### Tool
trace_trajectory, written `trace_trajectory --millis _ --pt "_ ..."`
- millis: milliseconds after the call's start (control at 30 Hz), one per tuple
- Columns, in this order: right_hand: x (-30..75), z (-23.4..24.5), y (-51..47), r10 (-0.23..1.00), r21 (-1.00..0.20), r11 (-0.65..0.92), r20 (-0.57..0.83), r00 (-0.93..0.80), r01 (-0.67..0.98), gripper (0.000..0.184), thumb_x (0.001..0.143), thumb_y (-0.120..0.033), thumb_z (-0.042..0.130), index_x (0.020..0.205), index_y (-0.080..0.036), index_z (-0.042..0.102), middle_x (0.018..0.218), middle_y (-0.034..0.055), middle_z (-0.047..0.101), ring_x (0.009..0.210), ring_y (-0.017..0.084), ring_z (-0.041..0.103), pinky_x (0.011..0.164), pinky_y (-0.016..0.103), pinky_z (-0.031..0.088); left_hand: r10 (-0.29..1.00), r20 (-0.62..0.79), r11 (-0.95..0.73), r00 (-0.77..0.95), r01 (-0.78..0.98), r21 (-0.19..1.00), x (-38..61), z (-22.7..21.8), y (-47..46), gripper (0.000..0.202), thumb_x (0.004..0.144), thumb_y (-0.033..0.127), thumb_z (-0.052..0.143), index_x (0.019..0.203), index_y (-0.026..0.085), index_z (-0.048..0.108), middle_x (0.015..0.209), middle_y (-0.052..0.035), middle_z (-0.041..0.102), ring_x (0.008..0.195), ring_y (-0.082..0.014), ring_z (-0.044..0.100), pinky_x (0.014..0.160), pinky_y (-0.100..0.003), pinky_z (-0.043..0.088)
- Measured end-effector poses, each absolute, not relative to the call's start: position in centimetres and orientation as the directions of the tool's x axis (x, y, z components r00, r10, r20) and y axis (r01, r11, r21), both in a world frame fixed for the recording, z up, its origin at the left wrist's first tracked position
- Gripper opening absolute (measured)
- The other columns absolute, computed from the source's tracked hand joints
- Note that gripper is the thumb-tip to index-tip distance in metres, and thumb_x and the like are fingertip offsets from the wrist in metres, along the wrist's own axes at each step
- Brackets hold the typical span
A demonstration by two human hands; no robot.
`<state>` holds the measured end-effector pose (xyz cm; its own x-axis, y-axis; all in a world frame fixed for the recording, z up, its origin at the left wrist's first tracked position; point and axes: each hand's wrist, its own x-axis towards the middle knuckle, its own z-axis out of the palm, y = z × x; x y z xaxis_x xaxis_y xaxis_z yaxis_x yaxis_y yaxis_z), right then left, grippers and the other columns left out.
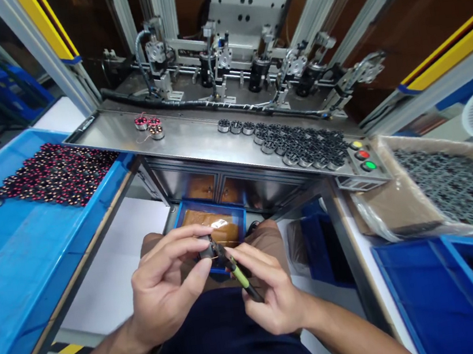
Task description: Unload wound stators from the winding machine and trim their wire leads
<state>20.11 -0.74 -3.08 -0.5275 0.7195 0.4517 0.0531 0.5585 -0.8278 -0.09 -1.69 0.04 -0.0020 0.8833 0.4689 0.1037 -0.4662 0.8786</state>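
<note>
Above my lap, my left hand (163, 282) pinches a small round motor stator (206, 249) between thumb and fingertips. A thin copper-coloured wire end seems to stick out at its side. My right hand (275, 291) is closed around a pair of small pliers or cutters (241, 277) with green and black handles. The dark jaws of that tool meet the side of the stator; whether they are closed on a wire I cannot tell. Fingers partly cover both the stator and the tool handles.
On the steel ledge (192, 142) stand a few wound stators (156, 131) and rows of black ones (301, 142). A blue tray (12, 259) with many wound stators is left. Right are push buttons (362, 154), a carton of grey parts (455, 183) and blue bins (421, 292). Machine fixtures (257, 72) stand behind.
</note>
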Motion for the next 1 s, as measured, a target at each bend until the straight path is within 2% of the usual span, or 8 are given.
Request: trace_trajectory --millis 133,300,433,533,700,833,900,1000 --pt "20.3 -3.1 -1.0 0.737 -0.844 0.533 0.425 -0.525 0.065 0.083 0.064 -0.002 0.051 0.144 -0.021 0.043 0.085 0.0052 0.058 0.073 0.018 0.054 0.063 0.032 0.049 0.887 0.462 -0.461 0.01 0.089 0.883 0.0 -0.1 -1.6 0.035 0.08 -0.003 0.063 0.107 0.019 0.068 0.116 -0.0069 0.068 0.112 -0.0186 0.063 0.091 -0.027 0.056" --pt "20.6 -3.4 -1.2 0.832 -0.945 0.325 0.268 -0.485 0.036 0.083 0.065 0.001 0.05 0.143 -0.027 0.044 0.092 0.0043 0.059 0.075 0.016 0.057 0.067 0.031 0.052 0.843 0.535 -0.538 0.06 0.121 0.834 -0.5 -0.2 -1.2 0.035 0.078 -0.003 0.065 0.107 0.018 0.067 0.118 -0.0087 0.067 0.112 -0.0215 0.064 0.093 -0.033 0.057" --pt "21.3 -3.3 -1.6 0.866 -0.975 0.217 0.174 -0.469 0.038 0.083 0.065 0.003 0.049 0.141 -0.029 0.045 0.102 0.0058 0.058 0.085 0.018 0.061 0.077 0.034 0.055 0.715 0.692 -0.691 0.094 0.245 0.68 -1.3 -0.5 -0.5 0.059 0.066 -0.005 0.076 0.118 0.019 0.063 0.128 -0.0118 0.061 0.107 -0.026 0.067 0.089 -0.042 0.06" --pt "22.2 -2.7 -2.1 0.87 -0.981 0.183 0.132 -0.474 0.063 0.083 0.066 0.004 0.048 0.142 -0.031 0.044 0.105 0.0065 0.059 0.088 0.018 0.062 0.081 0.036 0.055 0.665 0.744 -0.72 0.066 0.323 0.615 -1.6 -0.7 -0.2 0.071 0.065 -0.001 0.079 0.128 0.022 0.056 0.127 -0.0108 0.061 0.101 -0.025 0.07 0.086 -0.043 0.062" --pt "23.3 -0.8 -3.1 0.853 -0.979 0.184 0.114 -0.509 0.088 0.086 0.065 0.005 0.047 0.142 -0.034 0.043 0.104 0.005 0.061 0.088 0.018 0.063 0.08 0.036 0.055 0.62 0.763 -0.723 0.182 0.509 0.466 -1.7 -0.5 -0.3 0.053 0.066 0.002 0.081 0.113 0.017 0.065 0.118 -0.0086 0.066 0.102 -0.0212 0.068 0.09 -0.035 0.06" --pt "23.6 0.6 -3.7 0.828 -0.981 0.188 0.128 -0.546 0.055 0.09 0.063 0.005 0.046 0.142 -0.036 0.042 0.101 0.004 0.063 0.087 0.019 0.063 0.08 0.038 0.055 0.612 0.747 -0.711 0.261 0.595 0.375 -1.8 -0.4 -0.4 0.049 0.067 0.003 0.081 0.111 0.017 0.065 0.119 -0.0088 0.066 0.101 -0.0185 0.068 0.088 -0.028 0.06" --pt "23.7 0.9 -3.8 0.81 -0.987 0.162 0.13 -0.572 0.005 0.091 0.063 0.006 0.046 0.143 -0.037 0.041 0.103 0.0042 0.064 0.089 0.019 0.064 0.08 0.038 0.056 0.599 0.746 -0.721 0.291 0.601 0.345 -1.8 -0.4 -0.5 0.048 0.068 0.001 0.079 0.112 0.016 0.065 0.121 -0.0096 0.066 0.103 -0.0184 0.068 0.09 -0.028 0.059" --pt "23.7 1.1 -3.9 0.777 -0.991 0.101 0.13 -0.616 -0.082 0.093 0.064 0.007 0.046 0.144 -0.039 0.038 0.11 0.0046 0.063 0.095 0.019 0.065 0.085 0.04 0.056 0.582 0.753 -0.759 0.308 0.538 0.367 -2.0 -0.4 -0.5 0.055 0.07 -0.006 0.073 0.119 0.015 0.062 0.123 -0.0115 0.065 0.11 -0.0217 0.066 0.097 -0.035 0.058"
